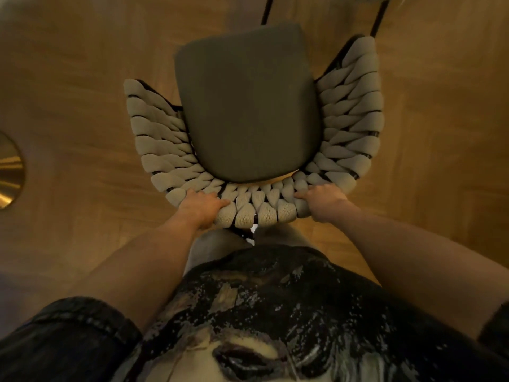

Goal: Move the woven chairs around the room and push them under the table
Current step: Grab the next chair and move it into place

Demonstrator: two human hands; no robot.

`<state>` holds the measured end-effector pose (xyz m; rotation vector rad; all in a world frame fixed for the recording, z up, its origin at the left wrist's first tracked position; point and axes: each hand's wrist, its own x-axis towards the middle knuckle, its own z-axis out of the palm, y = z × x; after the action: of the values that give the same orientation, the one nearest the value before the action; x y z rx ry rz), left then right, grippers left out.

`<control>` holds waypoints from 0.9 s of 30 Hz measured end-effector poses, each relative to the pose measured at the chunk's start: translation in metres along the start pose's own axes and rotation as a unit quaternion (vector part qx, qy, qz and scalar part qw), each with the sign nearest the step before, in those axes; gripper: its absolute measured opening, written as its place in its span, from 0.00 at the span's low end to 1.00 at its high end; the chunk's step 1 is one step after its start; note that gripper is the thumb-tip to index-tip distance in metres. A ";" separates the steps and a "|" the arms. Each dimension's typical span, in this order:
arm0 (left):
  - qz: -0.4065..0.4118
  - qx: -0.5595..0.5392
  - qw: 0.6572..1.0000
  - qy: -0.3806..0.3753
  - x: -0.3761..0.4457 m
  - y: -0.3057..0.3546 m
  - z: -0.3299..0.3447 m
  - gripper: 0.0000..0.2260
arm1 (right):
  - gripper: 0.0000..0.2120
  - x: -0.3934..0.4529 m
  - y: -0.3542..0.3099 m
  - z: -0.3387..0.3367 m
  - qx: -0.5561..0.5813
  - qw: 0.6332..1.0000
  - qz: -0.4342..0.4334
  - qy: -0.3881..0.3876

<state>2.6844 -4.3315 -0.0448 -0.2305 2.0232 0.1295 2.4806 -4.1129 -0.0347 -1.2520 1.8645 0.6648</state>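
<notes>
At the far left edge a brass disc (pixel 9 170) sits on the wood floor (pixel 82 106), well apart from the chair (pixel 349 111) — I judge it something to steer wide of. My left hand (pixel 199 206) grips the top of the woven back, fingers curled over the thick cords left of centre. The chair stands on the floor just in front of my legs, its grey cushion (pixel 245 106) facing away from me, arms flaring out to either side. My right hand (pixel 321 199) holds the same rim right of centre, thumb lying along the weave and fingers wrapped over the back edge.

No table top is plainly in view; thin dark legs (pixel 381 15) rise at the top right, but I cannot tell what they belong to. So I take this as the carrying or sliding stretch. To do it well I would keep both grips even so the chair tracks straight, lift slightly rather than drag across the wood, and line the seat up square before pushing — the wide arms could catch on any leg.
</notes>
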 end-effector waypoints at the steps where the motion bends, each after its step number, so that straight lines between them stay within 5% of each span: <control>1: 0.008 0.016 1.000 0.001 0.002 -0.003 -0.003 0.33 | 0.32 -0.003 -0.003 0.003 0.015 1.000 0.011 -0.003; 15: 0.108 0.203 0.973 0.003 0.032 -0.061 -0.062 0.32 | 0.30 -0.012 -0.066 0.022 0.226 0.966 0.124 -0.020; 27: 0.193 0.383 0.903 0.031 0.083 -0.108 -0.155 0.30 | 0.29 0.022 -0.120 -0.014 0.368 0.901 0.231 -0.003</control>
<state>2.5368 -4.4759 -0.0492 0.6714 2.0030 -0.4326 2.5831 -4.1800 -0.0449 -0.3177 2.1269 0.1410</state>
